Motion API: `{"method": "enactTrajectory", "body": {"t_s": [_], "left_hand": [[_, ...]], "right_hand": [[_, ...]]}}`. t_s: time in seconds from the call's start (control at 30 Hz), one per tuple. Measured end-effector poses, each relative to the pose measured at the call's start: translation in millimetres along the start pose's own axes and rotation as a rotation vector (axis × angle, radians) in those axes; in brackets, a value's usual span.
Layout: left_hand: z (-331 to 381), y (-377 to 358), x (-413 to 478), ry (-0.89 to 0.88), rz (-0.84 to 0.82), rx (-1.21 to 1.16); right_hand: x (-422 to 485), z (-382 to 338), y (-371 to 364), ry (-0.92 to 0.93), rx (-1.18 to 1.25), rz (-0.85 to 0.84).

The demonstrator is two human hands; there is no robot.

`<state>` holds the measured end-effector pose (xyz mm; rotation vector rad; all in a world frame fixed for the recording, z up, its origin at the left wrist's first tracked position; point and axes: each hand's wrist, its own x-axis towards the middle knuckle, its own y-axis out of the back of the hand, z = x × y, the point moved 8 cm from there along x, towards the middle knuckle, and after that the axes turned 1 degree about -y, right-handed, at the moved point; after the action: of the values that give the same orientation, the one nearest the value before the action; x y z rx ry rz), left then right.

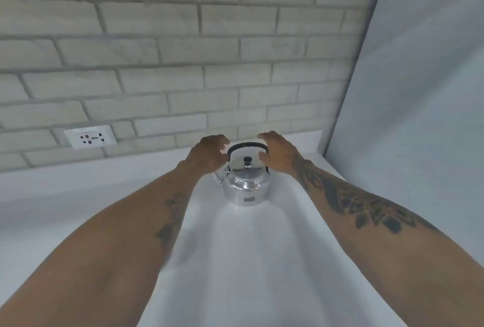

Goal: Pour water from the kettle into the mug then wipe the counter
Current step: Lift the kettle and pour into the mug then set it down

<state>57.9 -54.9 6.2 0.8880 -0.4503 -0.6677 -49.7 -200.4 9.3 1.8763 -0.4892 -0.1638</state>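
My left hand and right hand were spread, fingers curled but gripping nothing, flanking the black arched handle of the shiny round steel kettle. The kettle stood upright on the white counter, near the grey brick-pattern wall.

A wall of pale grey bricks ran behind everything. Low on it, to the left, sat a white socket plate with dark pin holes. A plain smooth grey panel stood on the right, meeting the brick at a corner.
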Motion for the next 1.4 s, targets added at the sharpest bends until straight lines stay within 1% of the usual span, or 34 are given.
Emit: {"method": "enactTrajectory", "body": {"t_s": [0.1,0.17,0.37,0.5,0.57,0.63,0.73,0.93,1.07,1.23,1.4], "left_hand": [[0,-12,19,0.001,0.051,0.027],[3,-22,30,0.014,0.046,0.051],[4,-59,60,0.034,-0.04,0.105],[5,-60,67,0.06,0.029,0.06],[6,-56,69,0.057,0.048,0.055],[8,-53,68,0.043,0.031,0.058],[9,-48,65,0.031,-0.004,0.048],[8,-24,45,-0.02,-0.022,0.018],[9,3,25,-0.059,0.002,-0.007],[5,36,-9,-0.077,-0.008,-0.041],[-14,65,-50,-0.067,0.032,-0.133]], "right_hand": [[18,14,-9,-0.018,0.014,-0.032],[29,18,-16,-0.031,0.026,-0.057],[54,27,-39,-0.023,0.075,-0.124],[62,38,-49,-0.064,0.236,-0.113],[64,40,-47,-0.078,0.328,-0.064],[64,39,-44,-0.084,0.413,-0.033],[60,34,-40,-0.084,0.488,-0.033],[46,13,-31,0.02,0.558,0.002],[33,-7,-19,0.067,0.696,0.025],[5,-41,-8,0.128,0.899,0.035],[-23,-81,-3,0.187,0.961,0.04]]}}
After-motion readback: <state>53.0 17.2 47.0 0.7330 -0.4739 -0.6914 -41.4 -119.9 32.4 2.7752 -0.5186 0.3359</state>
